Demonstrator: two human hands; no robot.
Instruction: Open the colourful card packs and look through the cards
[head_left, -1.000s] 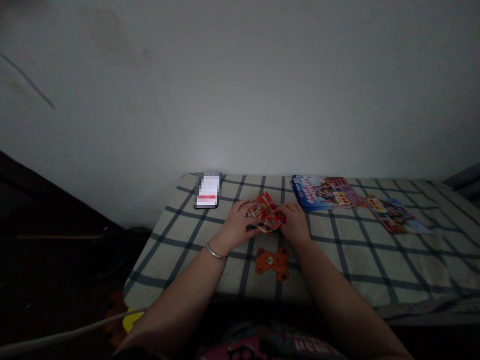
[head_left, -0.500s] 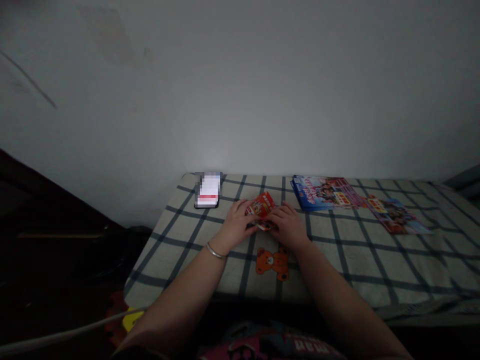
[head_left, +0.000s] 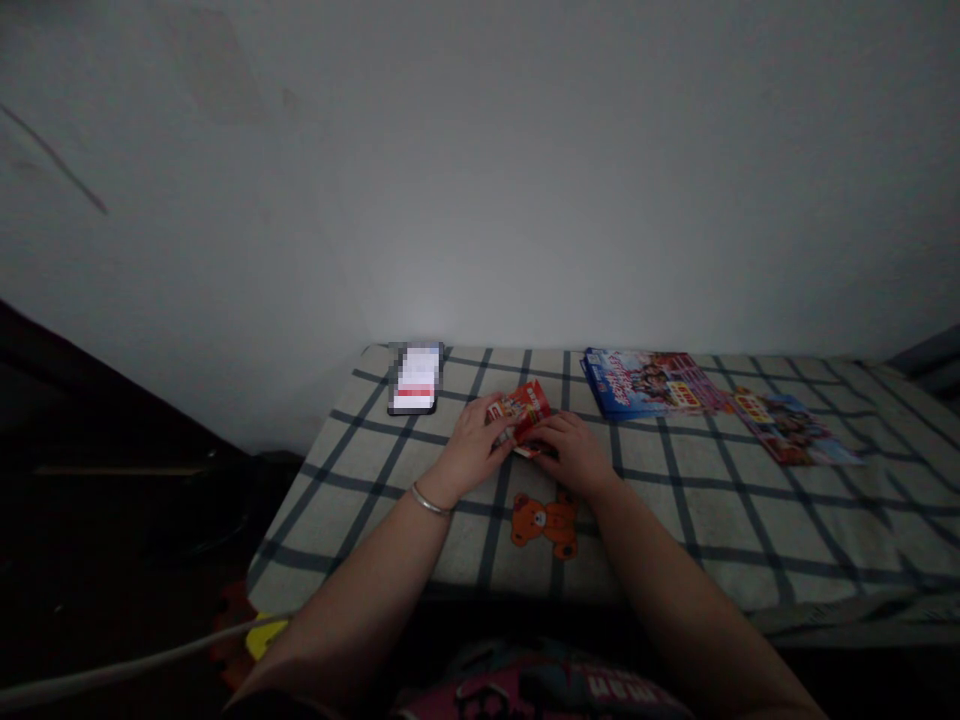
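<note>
Between my two hands is a small red printed paper (head_left: 534, 402), apparently folded, with a picture and pale lettering on it. My left hand (head_left: 474, 440), with a silver bangle at the wrist, grips its left side. My right hand (head_left: 574, 452) holds its lower right edge, fingers bent over it. The lower part of the paper is partly hidden by my fingers. Just below, on the checked tablecloth (head_left: 637, 540), lies an orange teddy bear picture (head_left: 546, 524).
A lit phone (head_left: 416, 380), its screen blurred out, lies left near the wall (head_left: 525, 200). Several printed leaflets (head_left: 637, 385) are stacked at the back right, with another leaflet (head_left: 795, 428) beside them. A pale cable (head_left: 150, 662) runs along the lower left.
The red paper's upper part has tilted and shows a little more of its face. My right fingers have shifted slightly down along its edge. The camera view has moved a little.
</note>
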